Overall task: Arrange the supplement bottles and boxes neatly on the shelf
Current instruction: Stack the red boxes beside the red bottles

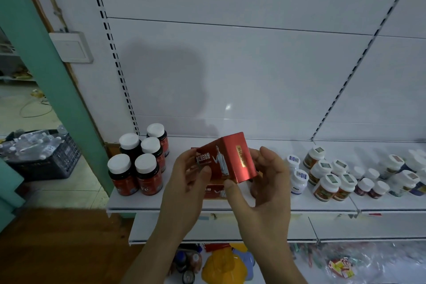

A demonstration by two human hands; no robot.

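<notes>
Both hands, left hand [193, 175] and right hand [265, 182], gripping tilted glossy red box [227, 159] (white lettering), above shelf [322, 203]

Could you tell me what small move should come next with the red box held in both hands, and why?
Probably lower the red box onto the shelf, squared beside the other red box lying under the hands. Both the left hand and right hand hold it tilted above the shelf, between the dark bottles and the white bottles.
</notes>
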